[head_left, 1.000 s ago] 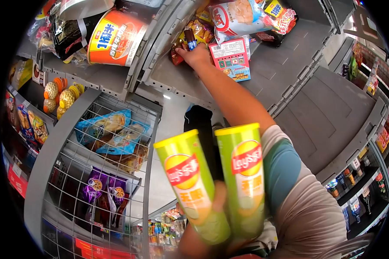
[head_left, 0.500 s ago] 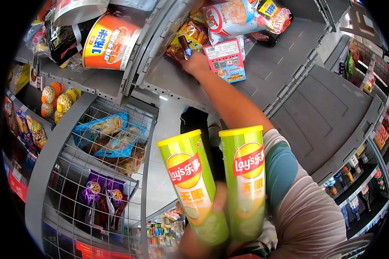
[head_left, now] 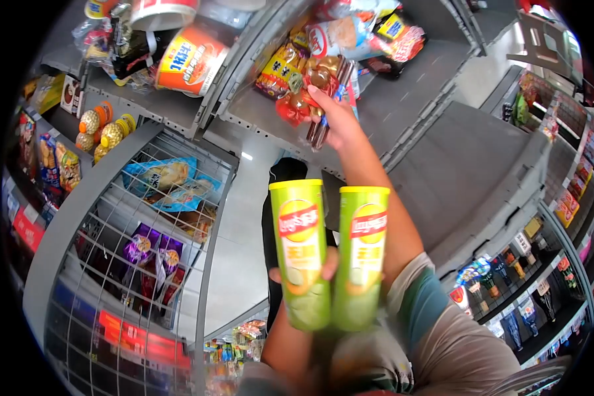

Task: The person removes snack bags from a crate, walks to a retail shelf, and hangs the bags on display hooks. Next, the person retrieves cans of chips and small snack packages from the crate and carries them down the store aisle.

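My left hand (head_left: 329, 263), mostly hidden, is closed around two upright green Lay's chip cans with yellow lids. Its fingers show between the left can (head_left: 297, 290) and the right can (head_left: 360, 290). Higher up, my right hand (head_left: 340, 122) is closed on a red-and-clear packet (head_left: 297, 107) with brown round pieces inside, and on long thin brown snack sticks (head_left: 318, 132) with blue marks. Both are above the grey crate (head_left: 435, 79). Behind them in that crate lie a purple-and-yellow snack bag (head_left: 277, 69), a white-and-blue bag (head_left: 340, 38) and a red bag (head_left: 408, 43).
A second crate at the upper left holds an orange instant noodle tub (head_left: 190, 61). Below it a wire-mesh rack (head_left: 112, 264) contains blue snack bags (head_left: 162, 181) and purple packets (head_left: 142, 245). A grey folded lid (head_left: 468, 171) slopes to the right, beside stocked shelves (head_left: 541, 290).
My right hand has lifted the packet and sticks out of the crate toward me. The pink-and-blue box is now mostly covered by them. Both cans stand more upright.
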The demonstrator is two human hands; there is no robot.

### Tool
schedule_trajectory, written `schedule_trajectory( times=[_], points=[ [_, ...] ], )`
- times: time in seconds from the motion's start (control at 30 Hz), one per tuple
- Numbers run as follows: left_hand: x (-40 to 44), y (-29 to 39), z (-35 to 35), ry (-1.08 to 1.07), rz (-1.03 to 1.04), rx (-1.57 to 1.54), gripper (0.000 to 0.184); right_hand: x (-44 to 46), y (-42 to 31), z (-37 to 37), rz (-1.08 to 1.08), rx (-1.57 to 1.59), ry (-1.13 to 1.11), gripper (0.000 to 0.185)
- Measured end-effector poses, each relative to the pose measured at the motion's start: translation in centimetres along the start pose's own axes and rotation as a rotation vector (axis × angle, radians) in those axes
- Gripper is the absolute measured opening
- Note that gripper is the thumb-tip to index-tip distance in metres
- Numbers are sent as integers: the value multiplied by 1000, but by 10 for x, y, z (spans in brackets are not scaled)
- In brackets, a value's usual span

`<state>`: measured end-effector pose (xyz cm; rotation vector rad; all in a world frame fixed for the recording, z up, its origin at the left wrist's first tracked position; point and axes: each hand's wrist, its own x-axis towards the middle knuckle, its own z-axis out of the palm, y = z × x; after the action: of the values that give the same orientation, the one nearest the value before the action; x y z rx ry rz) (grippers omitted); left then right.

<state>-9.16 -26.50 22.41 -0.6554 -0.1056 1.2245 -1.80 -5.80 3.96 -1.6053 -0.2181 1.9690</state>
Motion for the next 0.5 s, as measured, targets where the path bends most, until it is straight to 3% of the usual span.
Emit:
schedule_trajectory(
  times=[0.07, 0.2, 0.3, 0.37, 0.5],
  points=[
    [-13, -11, 7, -55, -26, -27, 60, -42, -24, 5, -9, 204, -78, 26],
    [-47, -33, 71, 1, 2, 79, 59, -153, -84, 24, 38, 252, -118, 23],
    [-84, -70, 139, -95, -52, 159, 72, -259, -130, 41, 3, 282, -197, 23],
    [-121, -91, 161, -192, -114, 328, 88, -323, -150, 41, -16, 249, -211, 24],
    [-186, -117, 231, -441, -639, 1205, 78, -467, -170, 29, -107, 166, -297, 28]
  ],
)
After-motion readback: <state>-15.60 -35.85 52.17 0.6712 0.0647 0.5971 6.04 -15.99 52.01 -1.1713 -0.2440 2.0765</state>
